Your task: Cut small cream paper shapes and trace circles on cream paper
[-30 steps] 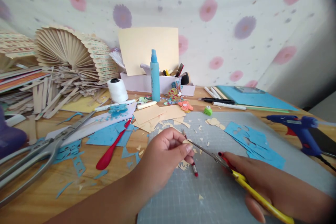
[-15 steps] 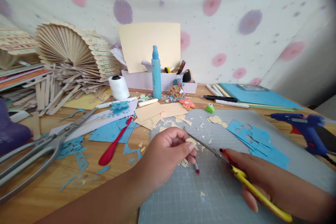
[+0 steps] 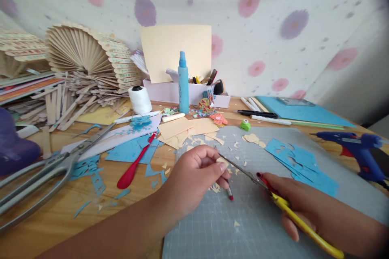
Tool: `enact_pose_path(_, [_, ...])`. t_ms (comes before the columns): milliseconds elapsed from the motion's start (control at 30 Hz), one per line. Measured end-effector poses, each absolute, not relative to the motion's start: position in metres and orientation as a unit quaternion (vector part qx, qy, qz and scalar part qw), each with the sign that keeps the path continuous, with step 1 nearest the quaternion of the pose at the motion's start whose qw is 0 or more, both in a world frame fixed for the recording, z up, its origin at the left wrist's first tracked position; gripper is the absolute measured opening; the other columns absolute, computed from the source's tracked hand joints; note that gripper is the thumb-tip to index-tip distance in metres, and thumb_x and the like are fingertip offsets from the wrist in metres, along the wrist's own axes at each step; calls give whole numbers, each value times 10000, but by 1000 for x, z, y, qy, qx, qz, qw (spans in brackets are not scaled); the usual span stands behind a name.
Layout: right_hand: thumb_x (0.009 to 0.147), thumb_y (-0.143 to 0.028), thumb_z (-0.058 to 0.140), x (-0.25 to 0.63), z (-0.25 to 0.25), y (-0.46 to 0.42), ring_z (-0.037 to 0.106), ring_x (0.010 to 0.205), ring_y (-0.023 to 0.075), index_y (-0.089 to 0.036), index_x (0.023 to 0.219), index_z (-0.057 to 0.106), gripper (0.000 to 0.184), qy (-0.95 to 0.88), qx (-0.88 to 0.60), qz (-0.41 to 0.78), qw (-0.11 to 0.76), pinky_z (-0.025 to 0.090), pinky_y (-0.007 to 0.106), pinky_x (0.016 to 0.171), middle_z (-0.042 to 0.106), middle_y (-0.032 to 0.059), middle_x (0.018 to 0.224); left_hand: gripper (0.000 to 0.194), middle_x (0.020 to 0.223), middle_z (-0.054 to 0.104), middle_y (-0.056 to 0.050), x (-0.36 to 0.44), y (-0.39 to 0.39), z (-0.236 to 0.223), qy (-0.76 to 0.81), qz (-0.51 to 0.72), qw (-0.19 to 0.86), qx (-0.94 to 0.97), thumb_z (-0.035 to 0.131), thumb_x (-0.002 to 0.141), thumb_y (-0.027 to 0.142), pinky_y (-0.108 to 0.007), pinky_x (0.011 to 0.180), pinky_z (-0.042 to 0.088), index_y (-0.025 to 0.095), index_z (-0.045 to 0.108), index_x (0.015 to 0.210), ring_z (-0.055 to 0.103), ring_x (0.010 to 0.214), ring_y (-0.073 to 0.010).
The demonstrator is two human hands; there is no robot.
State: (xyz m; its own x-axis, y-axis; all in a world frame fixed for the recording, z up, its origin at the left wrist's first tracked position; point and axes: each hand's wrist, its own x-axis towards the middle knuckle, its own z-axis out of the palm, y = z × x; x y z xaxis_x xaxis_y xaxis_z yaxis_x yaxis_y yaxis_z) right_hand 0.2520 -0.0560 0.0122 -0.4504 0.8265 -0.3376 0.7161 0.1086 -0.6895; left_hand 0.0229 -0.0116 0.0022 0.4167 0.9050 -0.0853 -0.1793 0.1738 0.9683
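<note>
My left hand is closed, pinching a small cream paper piece between thumb and fingers over the grey cutting mat. In my right hand is a pair of scissors with yellow handles. Their thin blades reach left to the paper's edge, and the tips are partly hidden by my left fingers. A pencil with a red end lies on the mat below my left hand. Cream paper scraps are scattered around it. Several cut cream pieces lie farther back on the mat.
Blue cut paper and a blue glue gun lie at the right. Large metal shears and a red spatula-like tool are at the left. A blue bottle, a thread spool and a green punch stand behind.
The whole view has shifted slightly, with things appearing a little farther right. Both hands keep nearly the same pose, the scissors still at the cream paper.
</note>
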Motion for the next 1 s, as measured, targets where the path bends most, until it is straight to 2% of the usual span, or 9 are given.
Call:
enact_pose_path(300, [942,-464,345,254,10,-55,621,748,203,-246,778,580,361,-775,-506,370,76,458,277,718,653,13,723,80,588,641,41,20,-12,6,374,392,665,514,602,771,154,-193,554,478,150,541,718,594,512,-66])
enact_pose_path(467, [916,-407,388,250,15,-53,604,705,198,-236,730,576,316,-779,-520,345,65,440,284,661,628,12,721,77,594,638,42,19,-14,10,368,391,664,521,606,761,167,-191,555,478,153,554,707,596,522,-67])
enact_pose_path(600, [800,-299,463,247,20,-51,601,682,198,-235,666,538,167,-759,-542,353,81,457,278,629,631,8,700,91,600,641,45,20,-14,11,376,394,662,515,615,755,181,-198,561,480,163,541,706,602,525,-71])
enact_pose_path(700, [767,-318,471,251,19,-49,608,687,220,-236,714,534,116,-762,-559,305,114,492,302,615,648,35,734,102,617,653,37,20,-12,12,387,395,655,515,617,758,213,-214,577,485,172,533,717,614,544,-85])
enact_pose_path(833, [807,-414,468,264,15,-48,623,704,236,-226,834,565,213,-784,-545,277,107,533,345,646,666,68,806,116,636,642,29,15,-9,12,404,402,618,541,606,764,256,-235,620,482,174,556,701,611,595,-99])
enact_pose_path(1000, [831,-469,470,278,12,-46,619,735,228,-234,921,553,264,-799,-511,287,136,526,332,659,647,58,840,153,547,514,65,8,1,9,446,407,524,601,600,775,310,-213,531,370,186,578,686,473,536,-86])
